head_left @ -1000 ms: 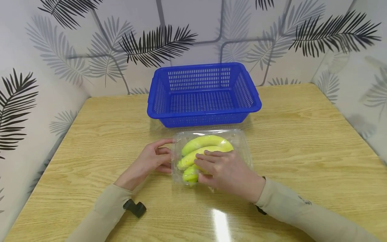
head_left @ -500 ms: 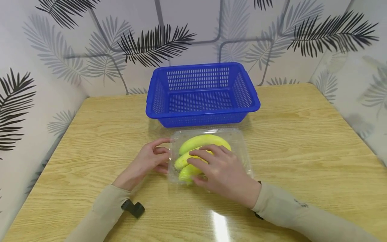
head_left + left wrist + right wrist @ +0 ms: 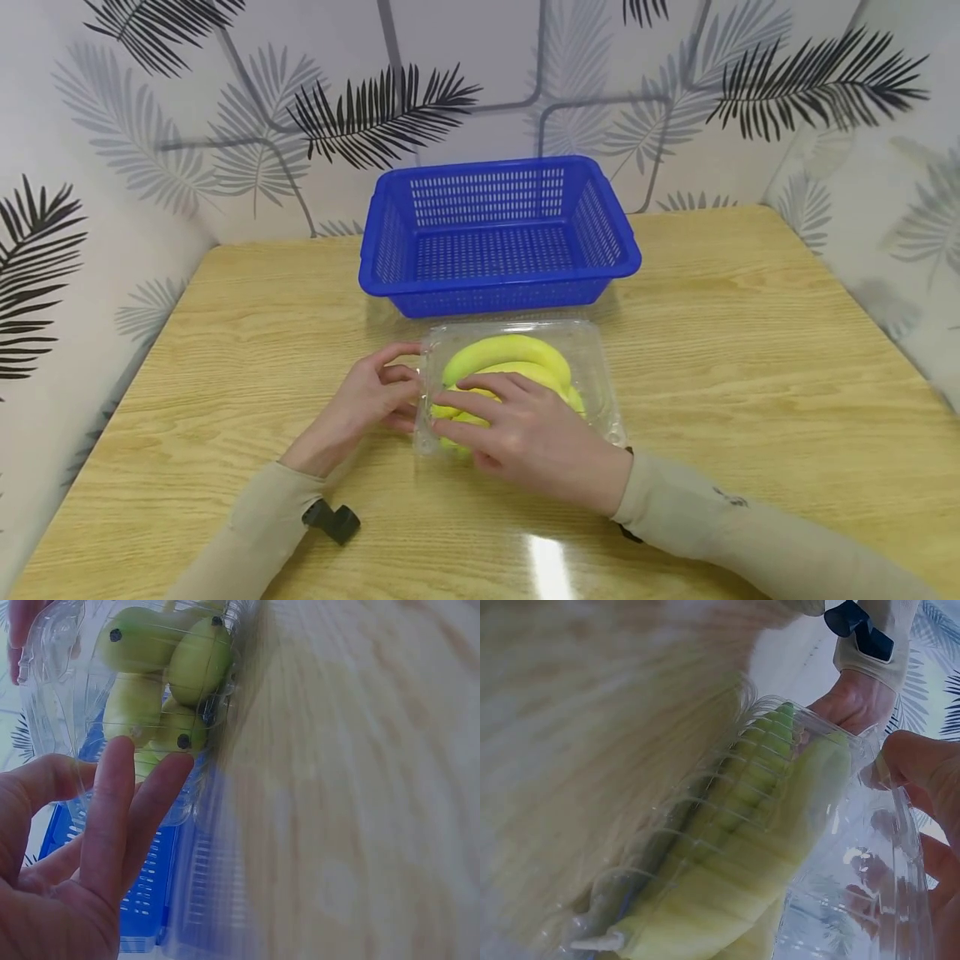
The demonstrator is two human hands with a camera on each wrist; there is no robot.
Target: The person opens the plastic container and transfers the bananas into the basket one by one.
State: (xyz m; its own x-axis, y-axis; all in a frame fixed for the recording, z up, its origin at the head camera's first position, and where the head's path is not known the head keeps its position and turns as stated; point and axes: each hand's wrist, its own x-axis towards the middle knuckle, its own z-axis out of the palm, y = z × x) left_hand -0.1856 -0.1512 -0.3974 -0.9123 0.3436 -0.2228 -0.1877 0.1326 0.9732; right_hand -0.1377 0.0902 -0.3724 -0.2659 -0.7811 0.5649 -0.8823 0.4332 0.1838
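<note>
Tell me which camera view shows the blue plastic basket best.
The head view: it shows the blue plastic basket whole and unblocked, inside included. The left wrist view catches only part of it, behind the left hand and clear plastic container. The right wrist view shows none of it.

Pale walls (image 3: 495, 67) with black and grey leaf prints (image 3: 382, 118), wood-grain tabletop (image 3: 720, 358), white glare (image 3: 549, 567) on it

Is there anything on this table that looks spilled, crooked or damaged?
Nothing stands out. The blue basket stands upright, the bananas lie inside the clear container, and no spill shows on the visible table. The bright patch in front looks like reflected light, not liquid.
</note>
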